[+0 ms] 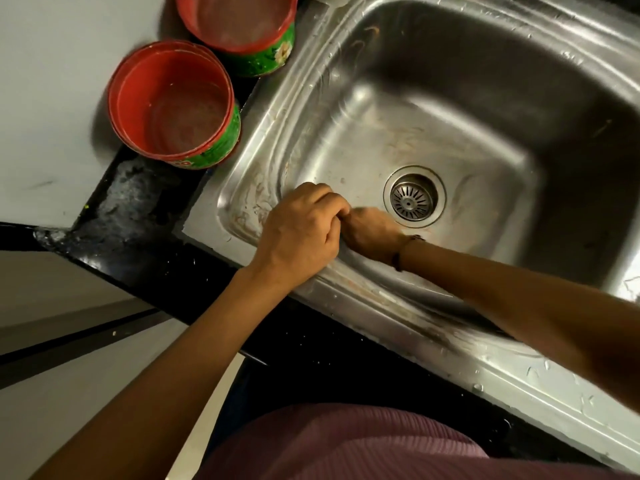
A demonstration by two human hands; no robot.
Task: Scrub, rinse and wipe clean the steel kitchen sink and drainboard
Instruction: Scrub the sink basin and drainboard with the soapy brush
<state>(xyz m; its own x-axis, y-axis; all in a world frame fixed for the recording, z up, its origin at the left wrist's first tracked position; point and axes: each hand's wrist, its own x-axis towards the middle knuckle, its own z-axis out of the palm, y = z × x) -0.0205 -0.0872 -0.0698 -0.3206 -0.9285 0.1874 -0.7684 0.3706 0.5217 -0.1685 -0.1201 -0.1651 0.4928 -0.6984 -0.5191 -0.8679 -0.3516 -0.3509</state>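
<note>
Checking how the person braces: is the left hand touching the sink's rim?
Touching. The head view shows the left hand resting on the sink rim's near left corner, fingers curled over its inner edge.

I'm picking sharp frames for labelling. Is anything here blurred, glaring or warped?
Head view: the right hand is smeared by motion blur down in the basin, while the left hand on the sink rim is sharper; soft glare streaks the steel left wall; the wide-angle lens tilts and bends the counter edges; the far right of the basin falls into shadow.
</note>
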